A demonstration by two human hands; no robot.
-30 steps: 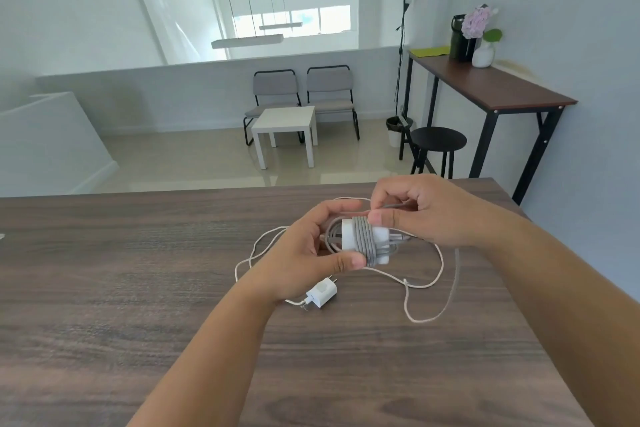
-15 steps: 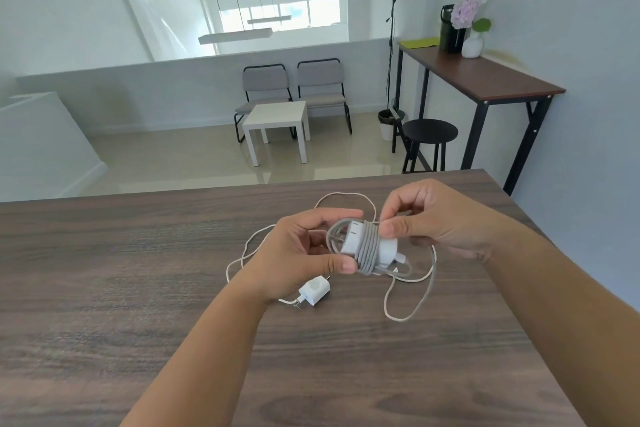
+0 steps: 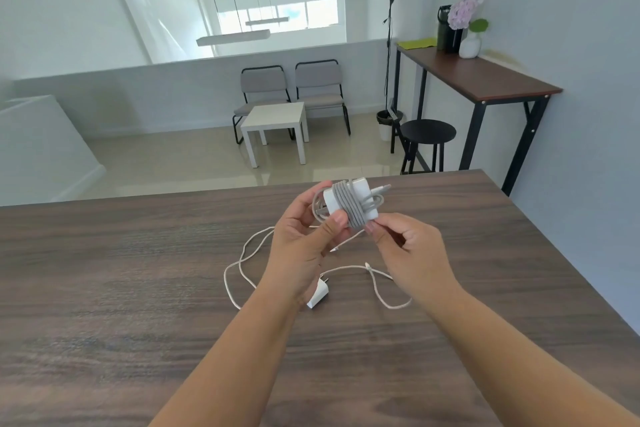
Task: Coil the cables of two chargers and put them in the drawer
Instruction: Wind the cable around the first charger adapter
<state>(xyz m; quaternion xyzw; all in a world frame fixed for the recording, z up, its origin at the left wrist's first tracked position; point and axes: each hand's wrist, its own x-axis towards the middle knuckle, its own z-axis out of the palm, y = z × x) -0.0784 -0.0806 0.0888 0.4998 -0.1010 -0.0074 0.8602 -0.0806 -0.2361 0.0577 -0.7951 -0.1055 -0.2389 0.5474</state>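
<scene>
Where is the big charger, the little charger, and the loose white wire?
big charger (image 3: pixel 360 191), head view, white body right of the grey wraps
little charger (image 3: pixel 319 295), head view, white body on the table
loose white wire (image 3: pixel 239 262), head view, left loop on the table

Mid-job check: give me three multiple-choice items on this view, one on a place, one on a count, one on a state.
1. Where is the small white charger?
A. on the wooden table
B. on the stool
C. in the right hand

2. How many grey chairs stand behind the white side table?
A. one
B. two
C. four

3. The grey cable on the large charger is:
A. loose on the floor
B. wound around it
C. plugged into a wall

Answers: 1 A, it lies below the left hand; 2 B, a pair side by side; 3 B, turns wrap its body.
</scene>
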